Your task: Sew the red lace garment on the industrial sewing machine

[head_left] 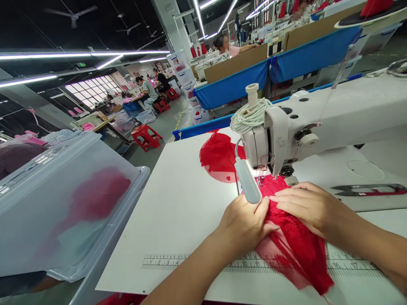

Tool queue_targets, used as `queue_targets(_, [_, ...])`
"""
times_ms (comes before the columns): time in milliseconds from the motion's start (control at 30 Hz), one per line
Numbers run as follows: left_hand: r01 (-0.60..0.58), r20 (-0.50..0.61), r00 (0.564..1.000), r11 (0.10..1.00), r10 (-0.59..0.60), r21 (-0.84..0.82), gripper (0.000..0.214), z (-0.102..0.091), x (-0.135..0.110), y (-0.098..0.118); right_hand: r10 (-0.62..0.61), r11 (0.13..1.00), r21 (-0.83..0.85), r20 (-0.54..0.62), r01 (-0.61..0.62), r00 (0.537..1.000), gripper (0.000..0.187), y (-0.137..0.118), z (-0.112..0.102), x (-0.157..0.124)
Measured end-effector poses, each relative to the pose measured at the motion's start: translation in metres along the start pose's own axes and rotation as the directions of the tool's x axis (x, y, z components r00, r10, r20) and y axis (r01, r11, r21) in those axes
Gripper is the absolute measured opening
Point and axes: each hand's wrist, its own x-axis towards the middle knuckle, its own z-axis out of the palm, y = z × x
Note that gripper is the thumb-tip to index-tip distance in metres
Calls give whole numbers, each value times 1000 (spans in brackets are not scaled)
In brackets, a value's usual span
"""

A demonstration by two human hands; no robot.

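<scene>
A piece of red lace fabric (295,245) lies on the white sewing table (178,207), running under the head of a white sewing machine (318,123). My left hand (243,224) presses flat on the lace's left edge, just below the machine's small lamp (248,182). My right hand (307,205) lies flat on the lace to the right, fingers pointing left toward the needle area. More red fabric (218,154) lies behind the machine.
A clear plastic bin (63,203) holding red fabric stands at the left. Thread snips (369,189) lie on the table at the right. A printed ruler (171,262) runs along the table's front. Other people sit at far workstations; red stools (146,136) stand in the aisle.
</scene>
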Motion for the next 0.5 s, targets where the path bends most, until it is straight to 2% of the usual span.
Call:
queue_targets(233, [-22, -105, 994, 999, 26, 42, 71, 3, -8, 3, 15, 1000, -14, -27, -15, 1000, 39, 2, 1, 1])
queue_targets(500, [-25, -128, 991, 996, 36, 86, 66, 9, -11, 3, 38, 999, -27, -23, -39, 999, 38, 2, 2, 0])
